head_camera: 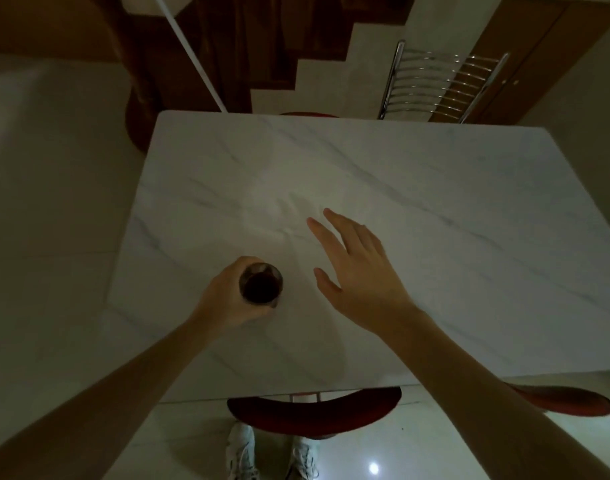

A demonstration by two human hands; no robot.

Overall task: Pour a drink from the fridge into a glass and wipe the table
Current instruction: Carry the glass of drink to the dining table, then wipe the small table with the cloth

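A clear glass [262, 283] holding a dark drink stands on the white marble-look table [417, 209], near its front left. My left hand [227, 299] is wrapped around the glass from the left. My right hand [355, 268] hovers over the table just right of the glass, palm down, fingers spread, holding nothing. A pale, crumpled white cloth [282, 209] seems to lie on the table beyond my right fingertips; it is hard to tell apart from the tabletop. No bottle or fridge is in sight.
A red-seated chair [314, 414] is tucked under the table's near edge, a second red seat [566, 400] at the right. A chrome-backed chair [442, 84] stands at the far side. Wooden stairs [248, 46] rise behind. My shoes [241, 452] are on the glossy floor.
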